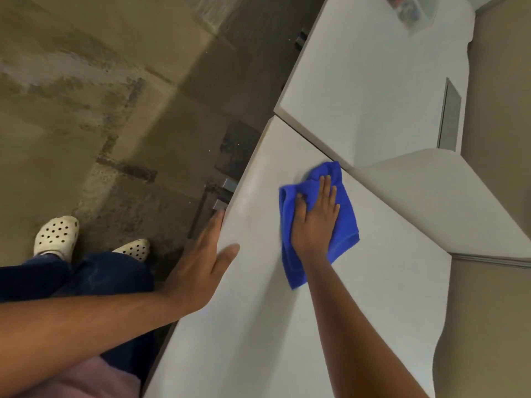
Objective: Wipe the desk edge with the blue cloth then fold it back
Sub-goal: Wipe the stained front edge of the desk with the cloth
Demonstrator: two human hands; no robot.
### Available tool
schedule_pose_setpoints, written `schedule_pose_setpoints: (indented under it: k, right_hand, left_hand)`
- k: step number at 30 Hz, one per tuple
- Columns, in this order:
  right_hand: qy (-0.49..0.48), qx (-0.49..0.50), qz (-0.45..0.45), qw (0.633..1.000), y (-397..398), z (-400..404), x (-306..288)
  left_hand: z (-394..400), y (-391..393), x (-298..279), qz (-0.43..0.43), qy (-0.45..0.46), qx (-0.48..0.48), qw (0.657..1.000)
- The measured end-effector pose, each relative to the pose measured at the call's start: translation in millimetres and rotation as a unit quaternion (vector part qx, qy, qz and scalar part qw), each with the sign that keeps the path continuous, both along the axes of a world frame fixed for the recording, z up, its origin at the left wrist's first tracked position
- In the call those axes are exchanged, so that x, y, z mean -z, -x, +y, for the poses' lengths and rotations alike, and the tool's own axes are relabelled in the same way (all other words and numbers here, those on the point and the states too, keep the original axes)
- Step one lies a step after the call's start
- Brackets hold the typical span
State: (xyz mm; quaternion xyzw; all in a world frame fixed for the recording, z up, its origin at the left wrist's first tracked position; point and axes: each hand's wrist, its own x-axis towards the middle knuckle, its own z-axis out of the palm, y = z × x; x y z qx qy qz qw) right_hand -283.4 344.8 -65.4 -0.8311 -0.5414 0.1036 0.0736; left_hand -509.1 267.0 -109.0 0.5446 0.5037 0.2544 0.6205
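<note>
White desk (359, 297) | right hand (314, 222) flat on blue cloth (343, 234), hiding its middle | left hand (201, 262) open, empty

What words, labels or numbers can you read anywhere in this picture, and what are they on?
No readable text anywhere.
Clear packet at the desk's far end: colourful print, too blurred to read.
Blue cloth, desk, shoes: no visible label or writing.

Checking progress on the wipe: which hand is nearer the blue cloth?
Right. The right hand lies flat on top of the blue cloth; the left hand rests apart from it at the desk edge.
</note>
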Motion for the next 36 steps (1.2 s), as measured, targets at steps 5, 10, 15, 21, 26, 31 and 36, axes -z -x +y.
schedule_pose_setpoints:
  k: [5, 10, 15, 21, 26, 31, 36]
  right_hand:
    - [0.038, -0.181, -0.031, 0.982, 51, 15, 5]
    - [0.002, -0.249, -0.005, 0.968, 53, 88, 5]
    - [-0.007, -0.214, -0.006, 0.977, 61, 114, 6]
    - [-0.008, -0.199, 0.025, 0.98, 83, 57, 5]
    - [0.006, -0.26, 0.053, 0.964, 59, -3, 5]
    - [-0.002, -0.208, 0.036, 0.977, 15, 26, 2]
    - [-0.035, -0.051, 0.045, 0.997, -24, 37, 2]
  left_hand:
    - [0, -1, 0, 0.023, -0.001, -0.004, 1.0]
    - [1, 0, -4, 0.045, 0.009, 0.012, 0.999]
    - [3, 0, -6, 0.036, 0.015, 0.016, 0.999]
    - [3, 0, -7, 0.019, -0.005, 0.005, 1.0]
    - [4, -1, -5, -0.012, -0.026, -0.007, 1.0]
    - [1, 0, -1, -0.002, -0.007, -0.001, 1.0]
    - [0, 2, -2, -0.012, 0.006, 0.007, 1.0]
